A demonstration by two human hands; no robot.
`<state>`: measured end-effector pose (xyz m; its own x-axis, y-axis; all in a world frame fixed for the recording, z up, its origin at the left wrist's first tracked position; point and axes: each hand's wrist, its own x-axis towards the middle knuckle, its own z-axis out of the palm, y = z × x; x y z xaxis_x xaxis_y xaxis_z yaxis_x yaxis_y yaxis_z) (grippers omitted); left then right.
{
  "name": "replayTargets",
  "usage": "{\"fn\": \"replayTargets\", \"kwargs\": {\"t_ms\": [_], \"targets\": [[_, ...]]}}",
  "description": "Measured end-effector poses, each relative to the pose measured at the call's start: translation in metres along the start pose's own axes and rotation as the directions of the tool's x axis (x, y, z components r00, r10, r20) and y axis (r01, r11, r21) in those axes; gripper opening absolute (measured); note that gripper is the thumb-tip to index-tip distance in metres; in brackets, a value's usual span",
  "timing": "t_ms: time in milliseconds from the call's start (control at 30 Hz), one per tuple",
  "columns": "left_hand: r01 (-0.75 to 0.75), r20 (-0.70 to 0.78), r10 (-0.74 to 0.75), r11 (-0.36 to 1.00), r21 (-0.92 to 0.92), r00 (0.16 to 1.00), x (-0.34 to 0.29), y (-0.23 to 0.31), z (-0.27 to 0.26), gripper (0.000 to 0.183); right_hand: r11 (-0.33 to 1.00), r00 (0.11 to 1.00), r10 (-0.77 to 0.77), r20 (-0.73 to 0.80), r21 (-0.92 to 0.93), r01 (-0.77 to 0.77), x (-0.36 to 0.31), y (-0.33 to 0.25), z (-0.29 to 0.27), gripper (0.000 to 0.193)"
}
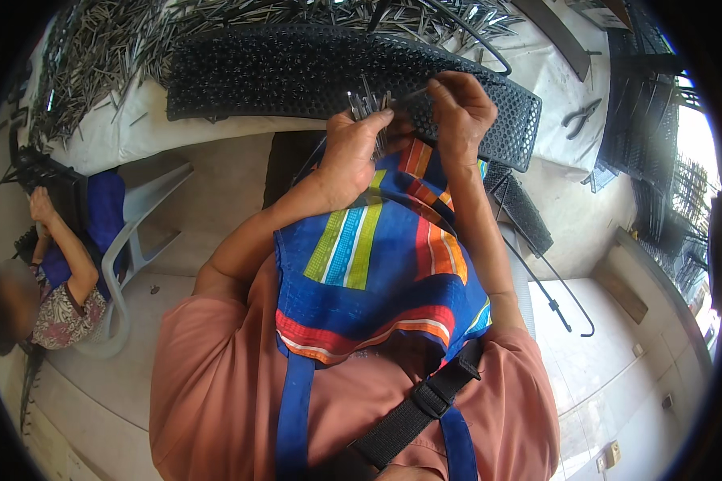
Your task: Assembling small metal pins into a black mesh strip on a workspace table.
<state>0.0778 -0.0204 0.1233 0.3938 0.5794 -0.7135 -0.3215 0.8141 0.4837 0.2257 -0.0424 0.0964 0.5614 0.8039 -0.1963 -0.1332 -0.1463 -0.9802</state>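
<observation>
My left hand (350,148) is closed around a bunch of thin, shiny dark strips (364,104), which stick up past its thumb. Close by on the right, my right hand (462,116) is raised, its thumb and fingertips pinching one narrow dark strip (413,94) that points toward the bunch. Just beyond both hands lies a long black perforated panel (489,104). Its left and middle parts are covered with small upright loops or ends, while the right end shows bare round holes. A blue striped apron (393,240) covers my lap.
A white-covered table (128,136) carries a heap of loose strips (96,64) and, at the right, pliers (581,119). To the left a person (64,297) sits on a plastic chair (136,232). More black panels (638,144) stand at the right, with bent rods (565,297) below.
</observation>
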Motion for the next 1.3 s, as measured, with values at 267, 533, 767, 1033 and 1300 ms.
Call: {"fn": "replayTargets", "kwargs": {"t_ms": [267, 533, 767, 1033, 1300], "targets": [[-0.030, 0.018, 0.029, 0.998, 0.060, 0.999, 0.003, 0.001, -0.004, 0.018, 0.655, 0.849, -0.520, 0.097, -0.593, 0.469, 0.013, 0.002, 0.006, 0.009], [0.020, 0.023, -0.020, 1.000, -0.008, 1.000, 0.007, 0.002, -0.005, 0.017, 0.395, 0.789, -0.547, 0.280, -0.745, 0.538, 0.005, -0.004, 0.007, 0.013], [-0.014, 0.048, 0.016, 0.999, -0.032, 0.999, 0.008, -0.001, -0.001, 0.016, 0.855, 0.981, -0.157, 0.117, -0.480, 0.194, -0.012, -0.014, 0.008, 0.025], [0.019, 0.063, -0.019, 1.000, -0.004, 0.998, 0.009, -0.004, -0.007, 0.016, 0.781, 0.967, -0.209, 0.144, -0.571, 0.253, 0.002, -0.013, 0.006, 0.017], [0.035, 0.086, -0.034, 0.999, -0.003, 0.996, 0.011, -0.003, 0.000, 0.015, 0.973, 0.981, 0.163, 0.109, -0.182, -0.141, -0.005, -0.018, -0.003, 0.009]]}}
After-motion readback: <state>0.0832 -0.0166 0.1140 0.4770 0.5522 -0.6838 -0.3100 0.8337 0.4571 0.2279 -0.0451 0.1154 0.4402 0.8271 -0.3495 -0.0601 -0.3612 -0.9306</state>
